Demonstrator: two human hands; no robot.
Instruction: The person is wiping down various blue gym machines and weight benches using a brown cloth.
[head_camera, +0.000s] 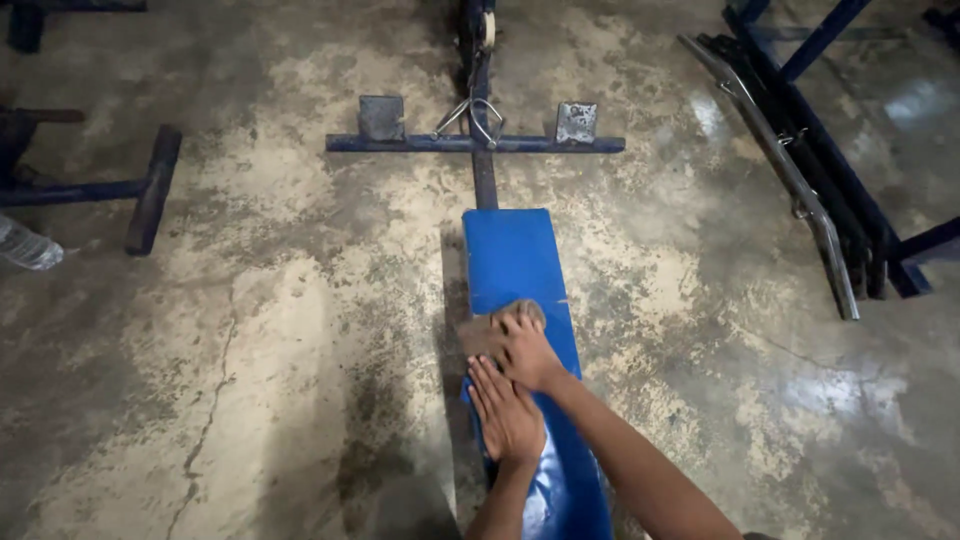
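A long blue padded bench (515, 255) runs away from me down the middle of the view. My right hand (525, 345) presses a brown cloth (482, 333) flat on the bench pad, fingers spread over it. My left hand (507, 412) lies flat on the pad just behind the right hand, fingers together and pointing forward, holding nothing. The cloth hangs slightly over the bench's left edge.
The bench's dark metal frame ends in a crossbar with two foot plates (475, 143). A blue machine frame with a steel bar (790, 170) stands at the right. Another dark frame (150, 190) and a plastic bottle (28, 246) sit at the left on stained concrete floor.
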